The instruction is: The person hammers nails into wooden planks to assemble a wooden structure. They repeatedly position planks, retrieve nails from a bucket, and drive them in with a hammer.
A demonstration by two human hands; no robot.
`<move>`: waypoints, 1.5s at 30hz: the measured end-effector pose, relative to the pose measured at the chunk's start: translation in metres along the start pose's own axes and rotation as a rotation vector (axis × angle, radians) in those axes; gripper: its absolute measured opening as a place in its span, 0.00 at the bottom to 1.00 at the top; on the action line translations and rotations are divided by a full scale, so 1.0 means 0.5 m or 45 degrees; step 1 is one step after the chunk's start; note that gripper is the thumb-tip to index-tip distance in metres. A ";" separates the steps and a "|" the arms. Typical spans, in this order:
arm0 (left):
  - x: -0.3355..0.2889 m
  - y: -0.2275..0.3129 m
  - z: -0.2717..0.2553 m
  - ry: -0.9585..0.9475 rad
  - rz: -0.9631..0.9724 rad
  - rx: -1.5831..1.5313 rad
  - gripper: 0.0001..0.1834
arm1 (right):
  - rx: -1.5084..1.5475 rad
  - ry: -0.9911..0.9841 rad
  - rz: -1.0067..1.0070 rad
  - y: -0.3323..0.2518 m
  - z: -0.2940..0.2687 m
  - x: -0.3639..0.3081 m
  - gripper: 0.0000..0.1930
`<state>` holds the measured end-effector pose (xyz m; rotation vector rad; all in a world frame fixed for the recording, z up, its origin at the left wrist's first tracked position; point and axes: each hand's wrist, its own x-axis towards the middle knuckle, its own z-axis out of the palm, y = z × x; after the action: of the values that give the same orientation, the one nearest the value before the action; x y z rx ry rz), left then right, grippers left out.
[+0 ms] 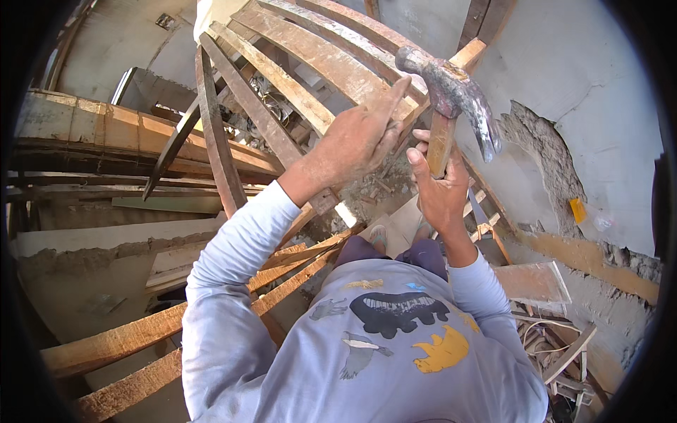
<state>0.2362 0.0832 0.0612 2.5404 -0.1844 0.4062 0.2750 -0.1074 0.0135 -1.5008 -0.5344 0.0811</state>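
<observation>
In my right hand [443,194] is a claw hammer [451,95] with a paint-spattered, worn metal head and a wooden handle. The handle stands upright between my thumb and fingers, head uppermost, claw curving down to the right. My left hand [356,137] is just left of the hammer handle, its index finger stretched up toward the hammer head. The other fingers of that hand are partly bent, and I see nothing held in them. Behind the left hand lie long wooden beams [331,60], side by side and running away to the upper left.
More rough-sawn beams [134,337] cross the lower left. A stack of timber [84,127] sits at the far left. The wall [550,63] at right has a broken patch [543,151]. Scrap wood [564,352] is piled at the lower right, below a board [532,283].
</observation>
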 end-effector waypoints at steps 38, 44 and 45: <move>-0.351 0.041 -0.065 0.683 -0.907 -0.512 0.20 | -0.047 -0.402 0.185 0.104 0.203 -0.219 0.37; -0.294 0.019 -0.066 0.546 -0.673 -0.218 0.18 | -0.032 -0.384 -0.052 0.128 0.206 -0.216 0.37; -0.283 0.018 -0.069 0.501 -0.651 -0.157 0.17 | -0.034 -0.405 0.001 0.132 0.206 -0.213 0.37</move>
<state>0.0920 0.1009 0.0473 2.2228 0.5567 0.6465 0.1591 -0.0460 -0.0826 -1.5228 -0.7921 0.3186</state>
